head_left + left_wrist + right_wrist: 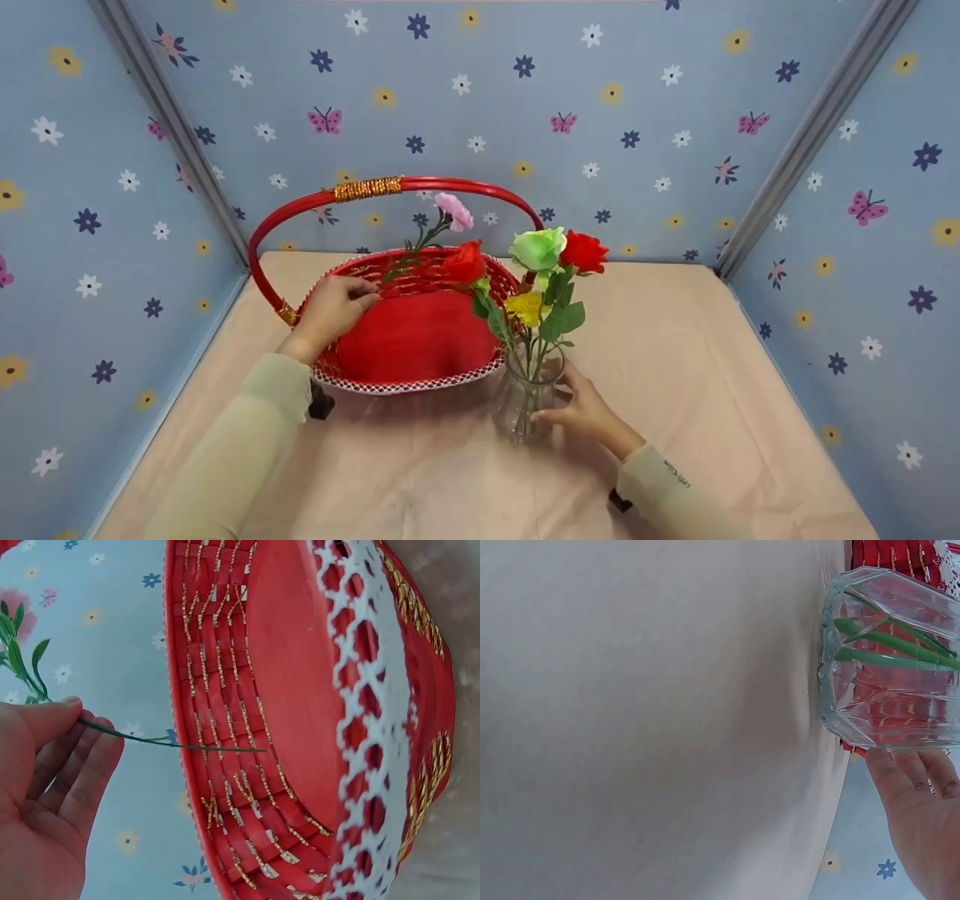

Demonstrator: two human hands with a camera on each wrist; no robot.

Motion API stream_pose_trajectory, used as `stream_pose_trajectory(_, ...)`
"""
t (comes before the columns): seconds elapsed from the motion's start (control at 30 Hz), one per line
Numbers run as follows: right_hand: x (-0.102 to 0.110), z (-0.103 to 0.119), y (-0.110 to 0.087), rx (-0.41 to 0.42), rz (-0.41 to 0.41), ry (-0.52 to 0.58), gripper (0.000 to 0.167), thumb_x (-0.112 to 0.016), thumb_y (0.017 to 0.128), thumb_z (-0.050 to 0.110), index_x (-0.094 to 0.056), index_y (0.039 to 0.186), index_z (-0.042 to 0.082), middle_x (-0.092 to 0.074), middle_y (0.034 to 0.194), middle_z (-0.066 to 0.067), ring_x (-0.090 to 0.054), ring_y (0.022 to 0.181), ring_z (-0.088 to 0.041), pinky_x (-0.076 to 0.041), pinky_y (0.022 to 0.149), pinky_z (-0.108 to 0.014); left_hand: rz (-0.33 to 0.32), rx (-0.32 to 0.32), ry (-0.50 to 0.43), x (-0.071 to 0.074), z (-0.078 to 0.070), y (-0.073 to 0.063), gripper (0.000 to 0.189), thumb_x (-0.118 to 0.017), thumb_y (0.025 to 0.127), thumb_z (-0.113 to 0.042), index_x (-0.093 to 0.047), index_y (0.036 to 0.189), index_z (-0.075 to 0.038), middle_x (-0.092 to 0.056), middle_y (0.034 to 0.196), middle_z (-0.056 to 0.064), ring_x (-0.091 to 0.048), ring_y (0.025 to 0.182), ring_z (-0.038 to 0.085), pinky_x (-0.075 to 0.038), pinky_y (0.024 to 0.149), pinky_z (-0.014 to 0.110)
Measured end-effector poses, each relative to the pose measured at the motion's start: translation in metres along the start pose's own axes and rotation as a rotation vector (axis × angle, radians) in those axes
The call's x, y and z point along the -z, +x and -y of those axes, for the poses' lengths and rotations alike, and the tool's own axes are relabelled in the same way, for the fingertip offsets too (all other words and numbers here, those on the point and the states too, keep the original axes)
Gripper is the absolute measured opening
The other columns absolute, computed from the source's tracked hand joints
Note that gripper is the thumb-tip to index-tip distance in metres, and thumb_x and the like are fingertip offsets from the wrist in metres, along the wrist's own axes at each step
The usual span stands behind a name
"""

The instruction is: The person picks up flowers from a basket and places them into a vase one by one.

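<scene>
My left hand [334, 307] is over the left side of a red woven basket [416, 330] and pinches the thin green stem [150, 740] of a pink carnation [454, 212]. In the left wrist view the stem's bare end hangs over the basket's opening. My right hand [589, 412] holds the right side of a clear glass vase [514, 409], thumb in front. Two red roses [585, 252], a light green rose [538, 249] and a yellow flower [525, 308] stand in the vase. In the right wrist view their green stems [900, 645] show through the glass.
The basket's tall red handle [469, 184], wrapped partly in gold, arches over it. White lace [375, 705] trims its rim. A pale pink cloth [675, 352] covers the table. Blue flowered panels [480, 97] stand at the back and both sides.
</scene>
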State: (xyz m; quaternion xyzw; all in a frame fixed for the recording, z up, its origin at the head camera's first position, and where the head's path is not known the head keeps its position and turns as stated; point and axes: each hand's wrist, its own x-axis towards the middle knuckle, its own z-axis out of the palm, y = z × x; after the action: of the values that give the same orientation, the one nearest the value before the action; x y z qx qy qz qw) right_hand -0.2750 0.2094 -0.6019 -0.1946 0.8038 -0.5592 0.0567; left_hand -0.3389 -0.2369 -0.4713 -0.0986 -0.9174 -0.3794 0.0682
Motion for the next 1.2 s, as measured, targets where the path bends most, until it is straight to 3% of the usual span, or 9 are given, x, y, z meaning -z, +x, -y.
stream_pose_trajectory(0.47, -0.001, 0.001, 0.0, -0.02, -0.006, -0.005, 0.082, -0.098, 0.077, 0.009, -0.054, 0.146, 0.008, -0.064, 0.143, -0.021, -0.059, 0.136, -0.045, -0.046, 0.119, -0.065, 0.068, -0.076, -0.046, 0.019, -0.013, -0.008, 0.018, -0.073, 0.105, -0.012, -0.084, 0.116, -0.004, -0.081, 0.116, 0.018, -0.073, 0.101, 0.031, -0.065, 0.092, 0.049)
stream_pose_trajectory(0.6, -0.001, 0.001, -0.001, -0.017, -0.008, -0.006, 0.078, -0.097, 0.077, 0.008, -0.055, 0.143, 0.007, -0.065, 0.141, -0.021, -0.059, 0.136, -0.045, -0.047, 0.118, -0.064, 0.078, -0.08, -0.049, 0.024, -0.019, -0.009, 0.019, -0.073, 0.105, -0.012, -0.084, 0.118, -0.005, -0.081, 0.118, 0.017, -0.072, 0.101, 0.029, -0.066, 0.088, 0.036)
stream_pose_trajectory(0.7, -0.001, 0.001, -0.001, -0.016, -0.006, -0.003, 0.078, -0.097, 0.077, 0.008, -0.054, 0.143, 0.007, -0.065, 0.141, -0.021, -0.06, 0.136, -0.044, -0.047, 0.118, -0.064, 0.079, -0.089, -0.051, 0.027, -0.023, -0.009, 0.018, -0.073, 0.104, -0.013, -0.084, 0.118, -0.006, -0.081, 0.117, 0.016, -0.07, 0.097, 0.027, -0.061, 0.081, 0.021)
stream_pose_trajectory(0.8, -0.001, 0.001, -0.001, -0.018, -0.005, -0.005, 0.08, -0.096, 0.078, 0.008, -0.053, 0.145, 0.007, -0.064, 0.142, -0.021, -0.06, 0.136, -0.043, -0.047, 0.118, -0.063, 0.071, -0.106, -0.066, 0.028, -0.028, -0.008, 0.018, -0.074, 0.104, -0.013, -0.084, 0.116, -0.006, -0.081, 0.114, 0.016, -0.068, 0.091, 0.026, -0.056, 0.076, 0.015)
stream_pose_trajectory(1.07, -0.002, 0.003, -0.002, -0.033, -0.007, 0.021, 0.096, -0.096, 0.077, 0.006, -0.045, 0.158, 0.004, -0.061, 0.147, -0.024, -0.057, 0.14, -0.047, -0.044, 0.12, -0.065, 0.029, -0.141, -0.168, 0.025, -0.041, -0.007, 0.016, -0.074, 0.105, -0.016, -0.084, 0.112, -0.006, -0.08, 0.101, 0.016, -0.068, 0.082, 0.016, -0.058, 0.074, 0.016)
stream_pose_trajectory(1.2, -0.002, 0.003, -0.002, -0.035, -0.009, 0.012, 0.089, -0.096, 0.077, 0.005, -0.049, 0.153, 0.004, -0.062, 0.145, -0.023, -0.058, 0.139, -0.046, -0.044, 0.12, -0.064, 0.036, -0.159, -0.211, 0.019, -0.05, -0.007, 0.014, -0.075, 0.104, -0.016, -0.084, 0.107, -0.006, -0.079, 0.094, 0.017, -0.069, 0.079, 0.015, -0.059, 0.075, 0.018)
